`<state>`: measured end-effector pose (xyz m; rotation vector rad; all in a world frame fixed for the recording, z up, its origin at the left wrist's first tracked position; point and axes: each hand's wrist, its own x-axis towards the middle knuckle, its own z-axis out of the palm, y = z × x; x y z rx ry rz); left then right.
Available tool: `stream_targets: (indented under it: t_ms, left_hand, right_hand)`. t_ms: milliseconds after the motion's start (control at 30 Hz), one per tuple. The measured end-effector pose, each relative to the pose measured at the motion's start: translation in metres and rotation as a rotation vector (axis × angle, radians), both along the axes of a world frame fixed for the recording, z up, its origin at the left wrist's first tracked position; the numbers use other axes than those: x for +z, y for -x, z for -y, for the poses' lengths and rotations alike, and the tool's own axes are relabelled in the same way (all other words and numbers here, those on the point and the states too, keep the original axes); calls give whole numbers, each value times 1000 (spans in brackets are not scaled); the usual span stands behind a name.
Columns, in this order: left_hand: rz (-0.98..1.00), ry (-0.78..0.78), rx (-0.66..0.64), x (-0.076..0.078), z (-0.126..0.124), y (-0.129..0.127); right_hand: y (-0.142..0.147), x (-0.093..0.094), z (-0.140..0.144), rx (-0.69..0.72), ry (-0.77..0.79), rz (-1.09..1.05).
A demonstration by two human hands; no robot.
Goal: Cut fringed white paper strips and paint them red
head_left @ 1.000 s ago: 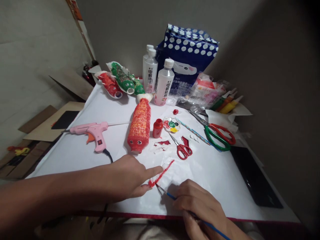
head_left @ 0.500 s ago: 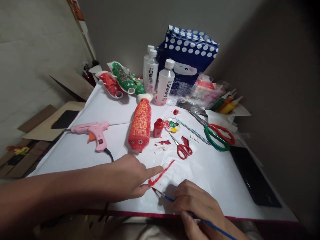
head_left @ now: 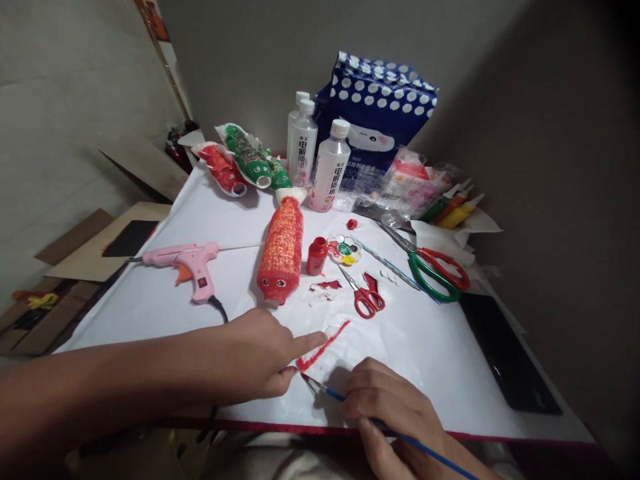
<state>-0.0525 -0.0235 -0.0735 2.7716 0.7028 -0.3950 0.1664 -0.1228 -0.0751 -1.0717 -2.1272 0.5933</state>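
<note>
My left hand presses a small white piece with a red-painted edge onto the white-covered table. Its index finger is stretched out on the piece, with the thumb at the near end and the other fingers curled. A blue-handled paintbrush is gripped in my right hand. The red brush tip is at the piece's near end, by my left thumb. Beyond my hands stand an uncapped red paint bottle and a flower-shaped palette. A red and orange fish made from a bottle lies to their left.
Small red scissors, green-and-red-handled scissors and a black phone-like slab lie rightward. A pink glue gun lies left. Drink bottles, a blue bag and smaller painted fish are at the back.
The brush tip has shifted slightly left, toward my left thumb and the piece's near end, with my right hand following. My left hand stays in place.
</note>
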Motion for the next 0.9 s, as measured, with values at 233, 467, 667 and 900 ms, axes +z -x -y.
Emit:
stream_targets:
  t_ms: [233, 467, 667, 900]
  left_hand:
    - [18, -25, -15, -8, 0, 3]
    - [0, -29, -26, -7, -1, 1]
    - [25, -34, -10, -7, 0, 1]
    - [1, -36, -20, -5, 0, 0]
  right_hand:
    - [0, 2, -1, 7, 9, 12]
    - [2, 1, -1, -7, -2, 1]
    - [3, 4, -2, 6, 32, -19]
    - [0, -1, -4, 27, 71, -16]
